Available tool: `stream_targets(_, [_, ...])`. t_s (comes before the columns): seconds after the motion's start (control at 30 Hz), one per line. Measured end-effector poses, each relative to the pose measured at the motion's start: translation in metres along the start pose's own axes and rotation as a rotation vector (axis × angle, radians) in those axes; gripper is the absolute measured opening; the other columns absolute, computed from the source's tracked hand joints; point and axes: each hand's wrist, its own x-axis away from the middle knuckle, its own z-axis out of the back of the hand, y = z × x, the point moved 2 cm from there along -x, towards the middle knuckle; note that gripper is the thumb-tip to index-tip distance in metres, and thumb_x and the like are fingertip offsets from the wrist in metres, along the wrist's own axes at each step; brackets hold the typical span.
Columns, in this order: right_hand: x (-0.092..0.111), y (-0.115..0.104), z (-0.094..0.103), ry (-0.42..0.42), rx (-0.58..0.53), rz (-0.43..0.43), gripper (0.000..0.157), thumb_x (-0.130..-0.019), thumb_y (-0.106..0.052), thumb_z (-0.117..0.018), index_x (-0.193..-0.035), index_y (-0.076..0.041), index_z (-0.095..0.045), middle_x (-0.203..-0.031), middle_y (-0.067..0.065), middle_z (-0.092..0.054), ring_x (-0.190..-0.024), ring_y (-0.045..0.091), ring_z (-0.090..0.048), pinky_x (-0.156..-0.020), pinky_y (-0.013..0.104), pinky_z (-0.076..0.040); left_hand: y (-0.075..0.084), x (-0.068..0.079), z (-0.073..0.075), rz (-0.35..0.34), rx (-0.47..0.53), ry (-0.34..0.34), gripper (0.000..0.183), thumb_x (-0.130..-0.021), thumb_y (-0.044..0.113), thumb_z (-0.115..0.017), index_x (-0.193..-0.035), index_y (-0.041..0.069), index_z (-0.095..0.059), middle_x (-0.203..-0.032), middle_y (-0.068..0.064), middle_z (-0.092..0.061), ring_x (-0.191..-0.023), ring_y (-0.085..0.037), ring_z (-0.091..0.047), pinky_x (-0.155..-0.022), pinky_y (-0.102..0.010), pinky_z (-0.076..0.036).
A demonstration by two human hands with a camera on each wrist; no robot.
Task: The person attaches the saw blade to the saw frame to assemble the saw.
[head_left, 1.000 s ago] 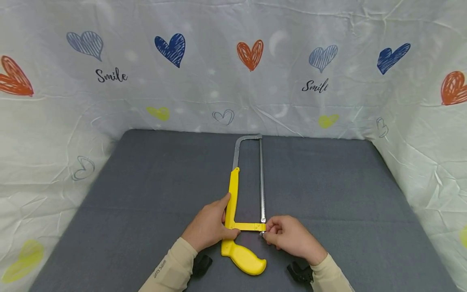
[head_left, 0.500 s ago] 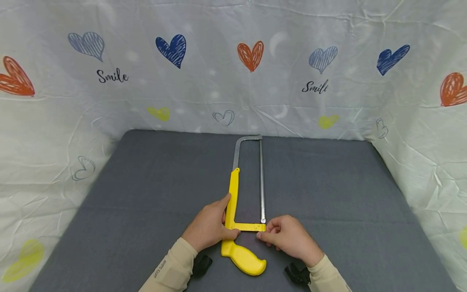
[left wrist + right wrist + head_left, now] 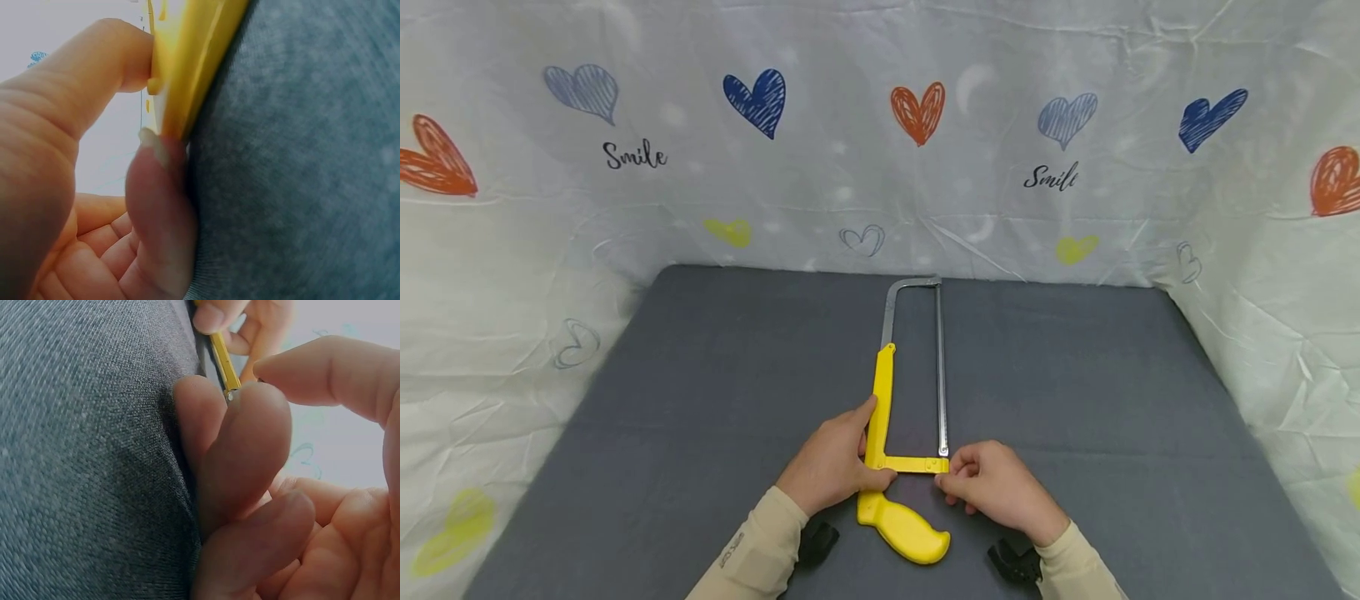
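Observation:
A hacksaw (image 3: 880,417) lies on the grey cloth, its yellow handle (image 3: 910,532) toward me and its silver front bow (image 3: 889,312) pointing away. The blade (image 3: 941,375) runs along its right side. My left hand (image 3: 823,471) grips the yellow frame near the handle, thumb and finger spread along it; the left wrist view shows them against the yellow frame (image 3: 194,56). At the near end of the blade, my right hand (image 3: 1000,492) pinches the small metal wing nut, which the fingertips hide. Close by in the right wrist view is the frame's yellow crossbar (image 3: 224,359).
The grey cloth (image 3: 1075,375) covers the table around the saw. Behind and beside it hangs a white sheet (image 3: 820,183) printed with hearts. Black wrist cameras (image 3: 1015,562) sit below both hands, near the cloth.
One second ago the wing nut showed at the right fingertips; the thumb then moved left across it, and now slightly back right. The left hand keeps its grip and the saw stays in place.

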Motion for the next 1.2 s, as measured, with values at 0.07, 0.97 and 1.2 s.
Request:
stream_targets(0.07, [-0.0001,0.0000,-0.0002,-0.001,0.001,0.003,0.020,-0.096,-0.026,-0.080,-0.083,-0.011,-0.077,-0.072,-0.002,-0.074,-0.057,0.017,-0.064,-0.057,0.035,-0.055,-0.0009,0.0002,0.0000,-0.005,0.008,0.002,0.112,-0.080,0.035,-0.095,-0.169,0.005,-0.035,-0.085,-0.001,-0.057,-0.071,-0.015,-0.052,-0.060,-0.026,-0.043])
stream_targets(0.97, [0.0003,0.0008,0.0055,0.037,-0.004,-0.005,0.020,-0.094,-0.030,-0.083,-0.086,-0.013,-0.074,-0.068,-0.003,-0.066,-0.055,0.013,-0.057,-0.054,0.031,-0.048,0.0016,-0.0038,-0.0007,-0.011,0.011,0.010,0.110,-0.080,0.033,-0.095,-0.168,0.005,-0.037,-0.084,-0.001,-0.056,-0.069,-0.016,-0.051,-0.058,-0.026,-0.040])
stream_targets(1.2, [0.0017,0.0011,0.0038,0.012,-0.010,0.034,0.017,-0.097,-0.025,-0.080,-0.089,-0.012,-0.074,-0.073,0.001,-0.069,-0.058,0.014,-0.058,-0.054,0.029,-0.047,-0.0014,-0.0022,-0.0012,0.000,0.010,0.009,0.111,-0.079,0.033,-0.096,-0.168,0.005,-0.037,-0.084,-0.001,-0.056,-0.070,-0.015,-0.051,-0.058,-0.026,-0.040])
